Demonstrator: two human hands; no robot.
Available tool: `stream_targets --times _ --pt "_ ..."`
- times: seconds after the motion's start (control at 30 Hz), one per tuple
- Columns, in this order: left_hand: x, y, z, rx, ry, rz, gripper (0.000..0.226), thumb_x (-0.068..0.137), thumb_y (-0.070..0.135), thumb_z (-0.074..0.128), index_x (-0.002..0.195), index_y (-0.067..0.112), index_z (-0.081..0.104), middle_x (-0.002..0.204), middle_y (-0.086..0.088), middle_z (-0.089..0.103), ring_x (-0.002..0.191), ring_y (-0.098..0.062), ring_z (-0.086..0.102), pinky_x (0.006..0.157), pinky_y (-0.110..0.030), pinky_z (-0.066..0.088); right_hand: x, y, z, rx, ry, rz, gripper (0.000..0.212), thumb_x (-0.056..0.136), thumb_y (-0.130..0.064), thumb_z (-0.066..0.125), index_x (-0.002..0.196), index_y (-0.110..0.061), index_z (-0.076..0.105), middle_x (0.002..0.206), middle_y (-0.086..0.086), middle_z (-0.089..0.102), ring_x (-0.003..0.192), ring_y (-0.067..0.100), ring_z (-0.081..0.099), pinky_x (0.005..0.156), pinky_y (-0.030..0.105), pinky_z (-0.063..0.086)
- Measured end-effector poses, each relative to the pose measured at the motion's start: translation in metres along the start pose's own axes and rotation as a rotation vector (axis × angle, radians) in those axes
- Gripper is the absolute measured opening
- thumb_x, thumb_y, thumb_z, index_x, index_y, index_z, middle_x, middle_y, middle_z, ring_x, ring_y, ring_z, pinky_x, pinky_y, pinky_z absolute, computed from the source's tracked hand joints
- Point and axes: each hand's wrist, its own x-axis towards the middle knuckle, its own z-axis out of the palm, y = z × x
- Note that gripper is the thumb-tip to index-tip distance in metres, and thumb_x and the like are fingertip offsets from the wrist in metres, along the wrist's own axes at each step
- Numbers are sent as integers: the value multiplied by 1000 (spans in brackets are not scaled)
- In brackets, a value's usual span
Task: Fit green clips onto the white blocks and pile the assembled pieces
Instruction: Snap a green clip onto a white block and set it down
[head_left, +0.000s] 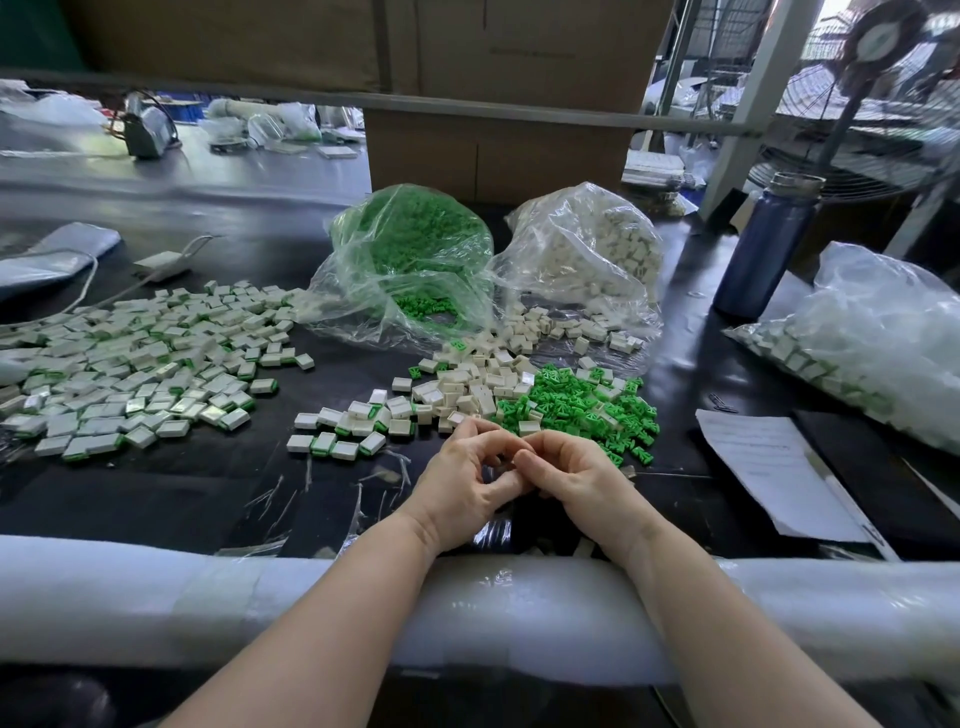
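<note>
Our left hand (465, 488) and right hand (576, 480) meet with curled fingertips over the table (208, 493), whatever we pinch hidden, its axis untellable; loose green clips (582, 402) just beyond the right hand, white blocks (467, 384) ahead, assembled pieces (135, 358) far left, bare table leftward.

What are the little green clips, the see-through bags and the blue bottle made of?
Green clips: probably hard plastic, with one even matte colour and identical shapes.
See-through bags: thin soft plastic, wrinkled and shiny.
Blue bottle: looks like coated metal with a silvery steel neck, though it may be plastic.
</note>
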Motion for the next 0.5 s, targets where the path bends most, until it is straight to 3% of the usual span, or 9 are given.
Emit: stream_targets --times 0.13,0.23,0.4,0.5 --pt "-1 1 0 14 -9 -2 20 78 20 68 80 39 63 100 4 46 96 -25 57 91 -45 47 -1 -1 0 26 -23 8 15 91 -8 54 85 -11 68 65 -7 63 59 1 53 57 12 42" --pt "-1 2 1 50 -20 -13 11 70 34 61 78 42 62 98 9 46 94 -22 57 90 -45 47 0 -1 -1 20 6 26 15 89 -9 57 85 -10 70 71 7 63 63 11 51 58 16 42" --pt "-1 1 2 113 -39 -4 11 69 38 58 76 47 58 99 11 47 92 -24 56 88 -44 46 -1 -1 -1 55 19 32 15 89 -4 56 85 0 70 56 -7 62 50 -2 49 50 10 38" --pt "-1 2 2 142 -45 1 12 69 39 56 74 49 55 98 11 47 90 -23 56 88 -43 46 0 -1 -1 27 43 34 16 88 -4 56 85 3 70 57 -1 58 49 1 44 50 12 36"
